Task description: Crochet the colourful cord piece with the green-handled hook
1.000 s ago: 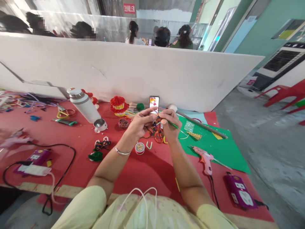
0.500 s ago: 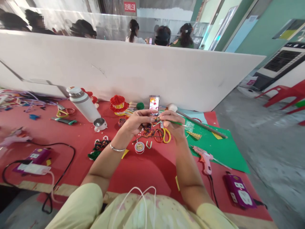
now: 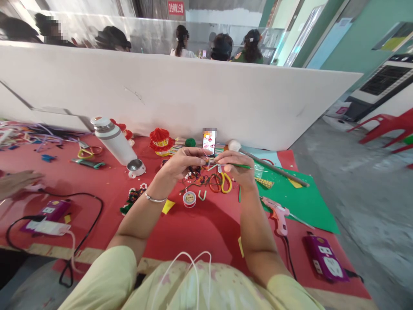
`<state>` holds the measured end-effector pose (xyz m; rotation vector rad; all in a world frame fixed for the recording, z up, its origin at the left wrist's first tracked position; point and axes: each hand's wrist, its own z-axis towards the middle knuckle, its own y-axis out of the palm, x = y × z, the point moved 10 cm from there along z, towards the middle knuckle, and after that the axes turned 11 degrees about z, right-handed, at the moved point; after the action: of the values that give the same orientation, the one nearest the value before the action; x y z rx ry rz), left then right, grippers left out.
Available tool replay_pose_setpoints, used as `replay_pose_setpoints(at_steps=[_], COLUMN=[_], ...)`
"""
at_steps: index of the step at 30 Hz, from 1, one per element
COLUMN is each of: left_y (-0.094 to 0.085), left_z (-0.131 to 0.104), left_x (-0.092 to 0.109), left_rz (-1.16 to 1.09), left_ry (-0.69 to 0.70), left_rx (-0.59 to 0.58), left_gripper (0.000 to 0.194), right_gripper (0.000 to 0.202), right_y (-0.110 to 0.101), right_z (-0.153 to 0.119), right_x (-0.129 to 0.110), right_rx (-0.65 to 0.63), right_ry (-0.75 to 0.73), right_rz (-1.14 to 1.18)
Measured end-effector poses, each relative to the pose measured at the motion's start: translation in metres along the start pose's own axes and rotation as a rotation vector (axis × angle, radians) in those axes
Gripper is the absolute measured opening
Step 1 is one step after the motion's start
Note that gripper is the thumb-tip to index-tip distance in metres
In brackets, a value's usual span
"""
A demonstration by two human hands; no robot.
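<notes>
My left hand (image 3: 187, 162) pinches a small piece of dark multicoloured yarn work (image 3: 197, 173), whose strands hang below the fingers. Close on its right, my right hand (image 3: 237, 165) is closed round a thin green-handled tool (image 3: 240, 166), its tip pointing at the yarn. Behind both hands a lit phone (image 3: 209, 142) stands against the white board. Under them lie yellow-handled scissors (image 3: 226, 183), a round spool (image 3: 189, 199) and a bent pale green piece (image 3: 202, 195). The exact grip on the yarn is too small to make out.
A white bottle (image 3: 112, 140) and cup (image 3: 136, 168) stand left, near a red fringed piece (image 3: 160, 141). At right lie a pink glue gun (image 3: 277, 213), a long stick (image 3: 277, 168) and a purple power box (image 3: 325, 258). Another person's hand (image 3: 19, 183) is at far left.
Another person's hand has come in at the far left, over the glue gun there. My left hand has shifted slightly left, and my right hand slightly right.
</notes>
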<state>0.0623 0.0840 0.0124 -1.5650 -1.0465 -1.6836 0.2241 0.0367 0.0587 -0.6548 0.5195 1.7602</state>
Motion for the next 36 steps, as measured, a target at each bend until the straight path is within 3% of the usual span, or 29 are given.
replay_pose_setpoints(at_steps=[8, 12, 17, 21, 23, 25, 27, 29, 32, 36], left_y=[0.007, 0.014, 0.015, 0.005, 0.005, 0.008, 0.017, 0.024, 0.014, 0.009], left_z=[0.003, 0.004, 0.003, -0.011, -0.018, -0.011, 0.004, 0.011, 0.009, 0.004], left_x=[0.007, 0.010, 0.019, 0.025, 0.026, 0.020, 0.008, 0.001, 0.006, 0.014], left_rz=[0.123, 0.112, 0.118, 0.334, 0.381, 0.265, 0.067, -0.016, 0.021, 0.259], left_ry=[0.011, 0.072, 0.310, 0.469, 0.508, 0.462, 0.332, 0.212, 0.185, 0.214], left_rx=[-0.147, -0.118, 0.115, 0.505, 0.620, 0.546, 0.322, 0.129, 0.075, 0.046], left_gripper=[0.032, 0.033, 0.041, 0.040, 0.038, 0.038, 0.037, 0.032, 0.030, 0.029], right_gripper=[0.017, 0.022, 0.020, 0.021, 0.024, 0.021, 0.017, 0.026, 0.042, 0.039], right_y=[0.000, 0.003, 0.011, 0.011, 0.013, 0.011, 0.001, -0.009, -0.015, -0.015], right_z=[-0.001, -0.001, 0.000, -0.008, -0.014, -0.019, -0.019, -0.016, -0.011, -0.007], right_x=[-0.006, 0.003, 0.004, -0.008, -0.014, -0.016, -0.007, 0.015, 0.043, 0.047], right_rx=[-0.050, 0.000, 0.094, 0.212, 0.262, 0.325, 0.398, 0.429, 0.390, 0.209], right_ry=[0.040, 0.032, -0.118, -0.269, -0.327, -0.341, -0.263, -0.100, 0.143, 0.280], right_rz=[0.040, 0.104, -0.065, -0.382, -0.495, -0.483, -0.318, -0.068, 0.214, 0.209])
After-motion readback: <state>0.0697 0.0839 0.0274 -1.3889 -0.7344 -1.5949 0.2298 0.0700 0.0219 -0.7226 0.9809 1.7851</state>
